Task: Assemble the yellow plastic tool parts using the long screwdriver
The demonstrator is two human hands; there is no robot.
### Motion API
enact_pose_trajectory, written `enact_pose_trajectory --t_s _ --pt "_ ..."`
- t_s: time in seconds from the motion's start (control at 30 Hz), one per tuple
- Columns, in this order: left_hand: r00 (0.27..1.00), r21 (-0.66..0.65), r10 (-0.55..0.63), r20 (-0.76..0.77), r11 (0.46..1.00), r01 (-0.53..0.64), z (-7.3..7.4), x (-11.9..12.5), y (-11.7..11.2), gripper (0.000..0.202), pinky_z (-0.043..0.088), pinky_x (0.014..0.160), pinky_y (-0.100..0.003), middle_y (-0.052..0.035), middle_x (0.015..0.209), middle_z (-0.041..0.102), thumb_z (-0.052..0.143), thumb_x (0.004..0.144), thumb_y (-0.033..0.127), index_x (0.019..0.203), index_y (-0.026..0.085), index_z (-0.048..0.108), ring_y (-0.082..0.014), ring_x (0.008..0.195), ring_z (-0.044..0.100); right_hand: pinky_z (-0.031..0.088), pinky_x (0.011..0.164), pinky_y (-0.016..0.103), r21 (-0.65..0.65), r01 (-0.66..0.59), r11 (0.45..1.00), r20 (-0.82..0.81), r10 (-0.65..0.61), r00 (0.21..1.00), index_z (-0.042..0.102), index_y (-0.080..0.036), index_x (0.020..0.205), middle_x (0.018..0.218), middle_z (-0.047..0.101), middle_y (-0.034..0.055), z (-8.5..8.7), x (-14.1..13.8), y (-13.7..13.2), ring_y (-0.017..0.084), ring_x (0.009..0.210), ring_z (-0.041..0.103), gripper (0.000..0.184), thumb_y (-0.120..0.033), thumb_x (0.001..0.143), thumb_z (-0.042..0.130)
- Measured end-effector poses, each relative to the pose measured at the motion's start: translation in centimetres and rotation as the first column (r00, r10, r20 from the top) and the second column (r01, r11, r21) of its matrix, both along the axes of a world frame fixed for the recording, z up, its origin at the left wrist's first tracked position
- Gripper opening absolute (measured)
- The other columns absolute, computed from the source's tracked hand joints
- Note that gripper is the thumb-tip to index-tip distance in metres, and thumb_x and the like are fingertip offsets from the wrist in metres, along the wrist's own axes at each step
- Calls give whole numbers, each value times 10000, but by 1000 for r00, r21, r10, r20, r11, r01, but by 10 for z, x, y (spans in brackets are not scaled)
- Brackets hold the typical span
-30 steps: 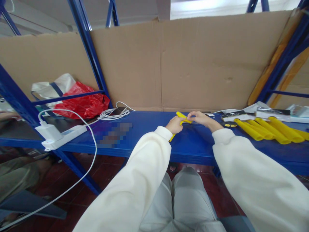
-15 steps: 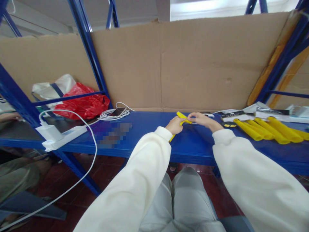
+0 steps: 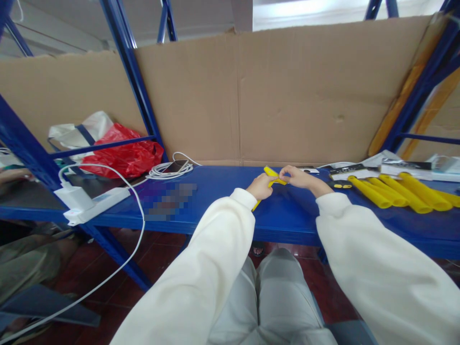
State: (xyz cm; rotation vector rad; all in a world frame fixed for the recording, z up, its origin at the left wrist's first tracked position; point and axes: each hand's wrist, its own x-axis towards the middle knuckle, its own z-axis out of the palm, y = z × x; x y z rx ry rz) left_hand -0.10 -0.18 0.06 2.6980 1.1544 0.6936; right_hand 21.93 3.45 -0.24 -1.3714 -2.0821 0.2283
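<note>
My left hand [image 3: 261, 187] is closed around a yellow T-shaped tool [image 3: 269, 171], and its narrow handle slants out below the fist. The crosspiece sticks out past the fingers, up to the left and toward the right. At the right end of that crosspiece, the thumb and fingers of my right hand [image 3: 297, 177] pinch together. Any small part between those fingertips is too small to make out. Both hands are just above the blue tabletop [image 3: 223, 191].
Several yellow tubes [image 3: 406, 194] lie at the right, beside small black-and-yellow pieces [image 3: 340, 184] and black-and-white packages [image 3: 354, 171]. Leftward are a coiled white cable [image 3: 168, 170], a power strip [image 3: 97, 203] and a red bag [image 3: 124, 151]. A cardboard panel [image 3: 287, 96] stands behind. Another person's arm [image 3: 14, 175] shows far left.
Almost nothing differs. The right fingers have shifted very slightly at the end of the yellow tool, and the left grip stays put.
</note>
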Motion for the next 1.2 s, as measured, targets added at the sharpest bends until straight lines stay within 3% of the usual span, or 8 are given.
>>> enact_pose_trajectory --t_s 0.17,0.47,0.7,0.87,1.07,1.2 --pt "1000 1 5 1 1000 -5 0 -1 0 627 530 1166 -422 -151 1333 770 606 859 11 1453 161 741 -302 1289 701 542 1003 432 3 -2 1000 -30 2 1000 675 -223 754 894 707 70 -4 1 5 259 950 669 103 -304 809 706" --pt "1000 14 0 7 1000 0 -1 0 1 651 541 1150 -421 -133 1315 777 604 850 18 1461 200 739 -290 1265 710 588 921 401 -114 -25 993 -298 -10 955 660 -234 852 939 720 50 -9 -4 0 235 919 668 199 -348 759 794" --pt "997 13 53 56 998 -54 -2 -2 2 617 520 1174 -404 -146 1343 760 599 889 41 1478 176 722 -280 1283 702 554 1042 443 -183 44 982 -308 -100 946 771 -218 840 951 792 78 1 -2 -4 284 1027 714 134 -349 811 764" --pt "994 8 84 69 996 -85 -1 -2 -1 607 500 1197 -388 -129 1385 743 588 910 43 1486 191 714 -266 1303 691 512 1106 451 -252 51 966 -288 -126 949 838 -214 862 1023 828 80 5 2 -10 309 1102 720 193 -361 824 720" --pt "994 27 73 -78 997 -71 7 2 -9 647 499 1197 -409 -156 1483 670 526 955 31 1568 210 626 -289 1367 665 543 1039 429 -247 60 967 -268 -127 955 847 -219 900 1019 827 80 2 3 -11 294 1055 715 233 -408 822 735" --pt "967 22 105 -232 994 -103 9 4 -14 711 561 1105 -458 -194 1524 601 533 977 57 1658 256 489 -333 1285 719 554 995 419 -226 67 972 -267 -128 955 838 -221 874 969 819 83 1 5 -10 290 1012 709 223 -414 829 736"
